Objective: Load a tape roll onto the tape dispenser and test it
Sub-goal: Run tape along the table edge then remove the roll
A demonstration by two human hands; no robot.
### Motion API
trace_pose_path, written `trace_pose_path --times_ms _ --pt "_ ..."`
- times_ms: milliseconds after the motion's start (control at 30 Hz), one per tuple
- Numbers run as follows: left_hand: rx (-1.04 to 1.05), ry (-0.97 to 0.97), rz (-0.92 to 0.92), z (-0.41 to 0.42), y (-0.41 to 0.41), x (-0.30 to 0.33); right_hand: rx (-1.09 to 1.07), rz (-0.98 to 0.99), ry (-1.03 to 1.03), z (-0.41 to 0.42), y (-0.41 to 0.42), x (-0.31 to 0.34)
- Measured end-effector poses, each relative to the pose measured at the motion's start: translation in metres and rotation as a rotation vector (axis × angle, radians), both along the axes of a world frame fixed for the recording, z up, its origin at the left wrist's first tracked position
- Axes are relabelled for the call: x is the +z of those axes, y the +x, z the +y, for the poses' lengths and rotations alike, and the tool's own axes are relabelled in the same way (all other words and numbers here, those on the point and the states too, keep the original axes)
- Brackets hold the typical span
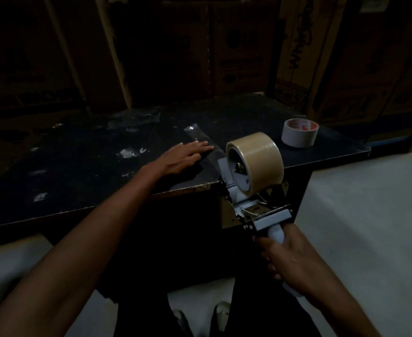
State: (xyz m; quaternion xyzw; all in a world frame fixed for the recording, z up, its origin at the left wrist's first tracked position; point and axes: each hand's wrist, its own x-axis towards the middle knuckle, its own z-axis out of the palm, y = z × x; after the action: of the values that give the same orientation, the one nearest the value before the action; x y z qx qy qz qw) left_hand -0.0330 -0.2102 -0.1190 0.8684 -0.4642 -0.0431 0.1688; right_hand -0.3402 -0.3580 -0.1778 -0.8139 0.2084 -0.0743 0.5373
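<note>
Nearest the camera, the right hand [281, 257] has its fingers curled round the pale handle of the tape dispenser [253, 205], which sits at the near corner of the dark table [78, 181], tilted with its head toward the tabletop. One brown tape roll [254, 161] is already seated on the dispenser's hub, so the loading looks done. A little farther in, the left hand [188, 155] lies flat on the table with its fingers straight and close together, pressing down a clear strip of tape [201, 141] that runs from the dispenser's head away across the surface. That reads as the test under way: a length is laid and stuck down, and what seems left is to cut it at the blade and lift the dispenser clear; whether the strip is already cut cannot be told in this dim light. Beyond, near the table's far right edge, stands one spare white tape roll [299, 132], well apart from the dispenser. By count: one dispenser, two rolls, one laid strip, two hands. Behind the table stand cardboard boxes [224, 52]
</note>
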Motion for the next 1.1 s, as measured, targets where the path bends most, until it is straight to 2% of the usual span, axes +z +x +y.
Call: trace_pose_path --times_ms 533,1000,1100 --pt "-0.017 0.004 -0.011 0.0 0.013 -0.008 -0.023 0.0 0.204 0.004 -0.009 0.005" --pt "-0.02 0.001 -0.033 -0.001 0.006 -0.003 -0.076 0.059 -0.033 0.015 -0.001 0.007" --pt "-0.018 -0.001 -0.032 -0.002 0.005 -0.003 -0.038 0.091 -0.149 0.014 -0.002 0.005"
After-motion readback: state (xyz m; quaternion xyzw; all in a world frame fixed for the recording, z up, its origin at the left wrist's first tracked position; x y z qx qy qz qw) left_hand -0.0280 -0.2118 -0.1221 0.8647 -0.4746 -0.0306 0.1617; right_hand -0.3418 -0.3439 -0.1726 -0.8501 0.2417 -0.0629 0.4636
